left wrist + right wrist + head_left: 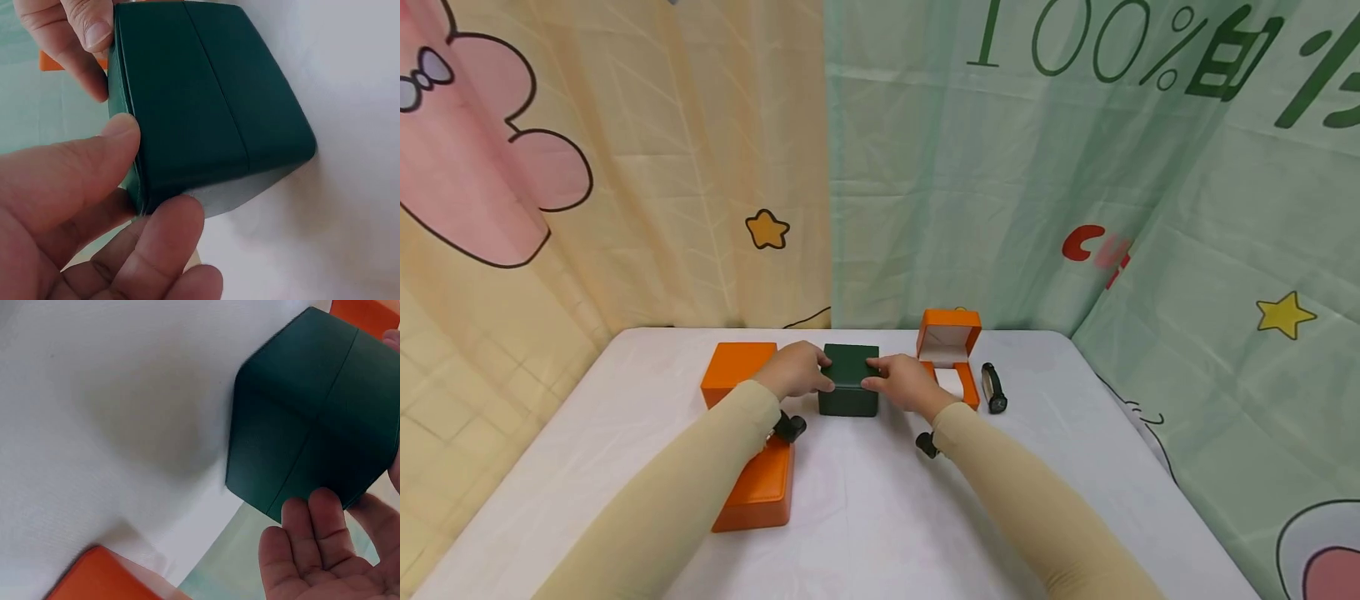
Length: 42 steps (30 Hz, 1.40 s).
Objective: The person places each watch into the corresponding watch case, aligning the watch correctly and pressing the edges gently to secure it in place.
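A dark green watch-style box [848,401] sits closed on the white table, a thin seam running round its sides below the lid. My left hand [795,369] grips its left side; in the left wrist view, the left thumb [119,134] lies at the lid's top edge and a fingertip [175,219] touches the side. From the other side my right hand [910,383] holds the box by its lid. In the right wrist view, the right fingers [328,512] lie against the green box [294,412] near its lower corner as seen there.
Left of the green box stands a closed orange box [737,364]; a larger orange box [762,487] lies nearer, partly behind the left sleeve. On the right, an orange box [970,327] stands with lid raised and a white cushion [950,382] inside. Beside it lies a black wristwatch [994,389].
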Each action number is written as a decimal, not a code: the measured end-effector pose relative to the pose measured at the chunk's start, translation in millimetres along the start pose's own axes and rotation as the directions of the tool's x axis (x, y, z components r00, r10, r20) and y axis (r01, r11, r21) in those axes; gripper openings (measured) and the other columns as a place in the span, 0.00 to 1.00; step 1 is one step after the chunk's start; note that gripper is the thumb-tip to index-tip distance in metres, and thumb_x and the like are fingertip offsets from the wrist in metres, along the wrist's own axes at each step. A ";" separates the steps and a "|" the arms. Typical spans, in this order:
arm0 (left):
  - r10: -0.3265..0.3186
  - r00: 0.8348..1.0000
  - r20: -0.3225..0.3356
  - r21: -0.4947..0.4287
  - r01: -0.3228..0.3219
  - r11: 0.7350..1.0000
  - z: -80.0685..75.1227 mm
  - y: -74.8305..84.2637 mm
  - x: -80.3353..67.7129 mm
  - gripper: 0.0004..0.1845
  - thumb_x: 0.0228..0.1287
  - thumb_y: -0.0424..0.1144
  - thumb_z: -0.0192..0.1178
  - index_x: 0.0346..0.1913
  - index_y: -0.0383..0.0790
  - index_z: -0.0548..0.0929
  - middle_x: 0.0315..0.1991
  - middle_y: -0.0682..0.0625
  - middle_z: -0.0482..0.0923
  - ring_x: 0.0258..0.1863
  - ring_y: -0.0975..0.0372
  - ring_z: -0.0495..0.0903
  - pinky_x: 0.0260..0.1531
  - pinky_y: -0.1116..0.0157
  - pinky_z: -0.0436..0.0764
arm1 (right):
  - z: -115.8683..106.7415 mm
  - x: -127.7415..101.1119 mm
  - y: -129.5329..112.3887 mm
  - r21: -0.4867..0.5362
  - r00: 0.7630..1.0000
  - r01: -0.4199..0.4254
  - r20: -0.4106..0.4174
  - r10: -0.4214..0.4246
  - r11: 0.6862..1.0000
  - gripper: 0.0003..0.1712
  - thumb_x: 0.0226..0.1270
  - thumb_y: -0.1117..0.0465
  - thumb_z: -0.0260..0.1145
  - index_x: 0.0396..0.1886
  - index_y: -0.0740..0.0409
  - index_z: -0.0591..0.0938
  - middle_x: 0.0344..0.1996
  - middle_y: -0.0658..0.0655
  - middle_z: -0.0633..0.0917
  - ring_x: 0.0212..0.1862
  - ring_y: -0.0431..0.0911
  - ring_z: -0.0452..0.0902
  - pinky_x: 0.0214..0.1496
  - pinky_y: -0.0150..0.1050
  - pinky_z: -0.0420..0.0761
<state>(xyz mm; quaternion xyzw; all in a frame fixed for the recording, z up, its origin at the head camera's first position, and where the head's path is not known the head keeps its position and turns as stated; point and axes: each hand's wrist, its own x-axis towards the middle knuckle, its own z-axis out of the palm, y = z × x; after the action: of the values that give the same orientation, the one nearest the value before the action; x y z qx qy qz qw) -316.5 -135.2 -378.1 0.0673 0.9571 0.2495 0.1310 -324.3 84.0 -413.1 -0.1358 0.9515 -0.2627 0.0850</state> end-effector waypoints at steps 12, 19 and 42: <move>-0.002 1.000 -0.001 0.104 0.002 0.995 -1.8 7.9 -1.6 0.25 0.64 0.44 0.75 0.62 0.38 0.87 0.57 0.43 0.87 0.43 0.55 0.84 0.54 0.52 0.85 | 3.9 -1.9 1.8 0.024 1.000 0.003 0.007 -0.003 1.000 0.36 0.75 0.43 0.67 0.77 0.48 0.73 0.70 0.60 0.80 0.60 0.50 0.80 0.55 0.43 0.83; -0.005 1.000 -0.009 0.121 0.006 0.993 -3.0 11.2 -5.6 0.24 0.63 0.44 0.76 0.60 0.38 0.88 0.56 0.43 0.88 0.44 0.54 0.84 0.54 0.51 0.85 | 3.8 -0.4 1.5 0.025 0.999 -0.002 0.036 0.002 1.000 0.36 0.76 0.43 0.65 0.78 0.47 0.71 0.67 0.61 0.81 0.56 0.49 0.79 0.57 0.43 0.83; -0.015 1.000 -0.011 0.184 0.017 0.983 -4.6 18.7 -11.2 0.23 0.64 0.45 0.75 0.59 0.40 0.89 0.56 0.44 0.88 0.44 0.53 0.83 0.51 0.52 0.85 | 4.4 -3.7 4.8 0.026 0.999 0.017 0.044 -0.018 1.000 0.35 0.78 0.43 0.63 0.79 0.46 0.69 0.65 0.62 0.80 0.45 0.47 0.77 0.46 0.39 0.79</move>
<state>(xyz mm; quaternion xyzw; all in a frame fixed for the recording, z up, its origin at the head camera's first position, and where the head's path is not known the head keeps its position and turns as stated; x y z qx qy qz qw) -305.9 -123.3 -362.6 0.0703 0.9772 0.1593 0.1215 -320.8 86.9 -419.1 -0.1488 0.9446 -0.2727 0.1054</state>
